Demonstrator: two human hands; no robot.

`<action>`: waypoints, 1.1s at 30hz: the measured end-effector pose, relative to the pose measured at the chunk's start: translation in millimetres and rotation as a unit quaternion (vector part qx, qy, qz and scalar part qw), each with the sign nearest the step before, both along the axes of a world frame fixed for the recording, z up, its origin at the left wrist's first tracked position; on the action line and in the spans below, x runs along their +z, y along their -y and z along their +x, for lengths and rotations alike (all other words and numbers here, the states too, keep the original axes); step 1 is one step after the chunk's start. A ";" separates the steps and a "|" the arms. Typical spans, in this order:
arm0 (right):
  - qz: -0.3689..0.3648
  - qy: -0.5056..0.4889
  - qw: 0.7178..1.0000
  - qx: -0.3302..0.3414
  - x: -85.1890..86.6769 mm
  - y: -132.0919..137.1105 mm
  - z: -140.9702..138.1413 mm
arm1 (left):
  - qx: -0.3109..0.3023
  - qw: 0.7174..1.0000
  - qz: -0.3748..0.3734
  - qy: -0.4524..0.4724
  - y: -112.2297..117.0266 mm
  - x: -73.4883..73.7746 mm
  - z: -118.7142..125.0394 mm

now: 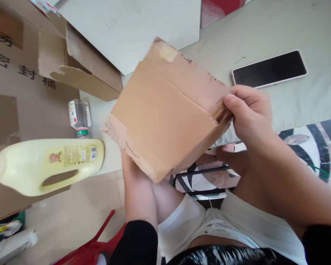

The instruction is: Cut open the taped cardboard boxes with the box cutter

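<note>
I hold a small brown cardboard box (165,110) tilted in front of me, its torn flap edges showing at the left and top. My right hand (251,114) pinches the box's right edge with thumb and fingers closed on it. My left hand (132,162) supports the box from underneath at its lower left corner; its fingers are hidden behind the cardboard.
A pale yellow jug (49,165) lies on its side at left, a small clear bottle (79,117) behind it. A large opened carton (24,73) fills the left. A black phone (270,69) lies on the grey surface at upper right. A red plastic object (96,243) sits below.
</note>
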State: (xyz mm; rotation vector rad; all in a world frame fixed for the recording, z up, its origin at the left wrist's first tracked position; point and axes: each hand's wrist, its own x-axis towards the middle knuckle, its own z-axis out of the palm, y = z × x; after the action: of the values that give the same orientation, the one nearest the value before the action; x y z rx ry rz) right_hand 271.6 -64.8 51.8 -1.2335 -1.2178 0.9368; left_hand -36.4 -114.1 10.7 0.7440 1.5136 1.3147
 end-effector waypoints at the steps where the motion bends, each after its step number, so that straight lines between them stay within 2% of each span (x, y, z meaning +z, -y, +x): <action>1: -0.014 0.035 0.999 -0.002 3.0 -1.1 2.0 | 0.024 0.999 0.016 0.016 -5.6 1.7 2.5; 4: -0.046 0.078 0.996 -0.001 9.1 -3.7 5.8 | 0.076 0.994 0.062 0.039 -25.3 3.2 5.0; 6: -0.052 0.091 0.994 0.006 10.5 -5.0 8.0 | 0.088 0.991 0.086 0.044 -36.3 1.7 2.1; 11: -0.051 0.142 0.989 0.007 8.8 -8.1 16.8 | 0.060 0.990 0.120 0.048 -52.7 1.0 -8.1; 16: -0.071 0.148 0.986 -0.007 4.8 -12.4 20.6 | 0.030 0.994 0.066 0.086 -46.7 4.1 -2.9; 21: -0.100 0.103 0.987 0.067 1.6 -12.6 18.7 | 0.027 0.992 -0.006 0.120 -32.3 5.8 11.3; 27: -0.083 0.039 0.991 0.097 -0.9 -9.1 21.3 | 0.000 0.985 -0.094 0.143 -39.6 15.0 25.5; 30: -0.110 0.047 0.983 0.142 2.6 -7.2 22.2 | -0.019 0.981 -0.123 0.148 -39.2 15.8 27.9; 33: -0.086 0.073 0.981 0.156 4.8 -6.5 22.2 | -0.025 0.979 -0.134 0.154 -34.7 11.6 26.5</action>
State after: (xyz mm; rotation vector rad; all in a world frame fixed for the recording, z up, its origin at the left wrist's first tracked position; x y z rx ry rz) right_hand 293.8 -58.3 56.6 -1.2872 -1.5016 1.2175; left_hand -9.9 -79.4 22.3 0.3829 1.3748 1.1011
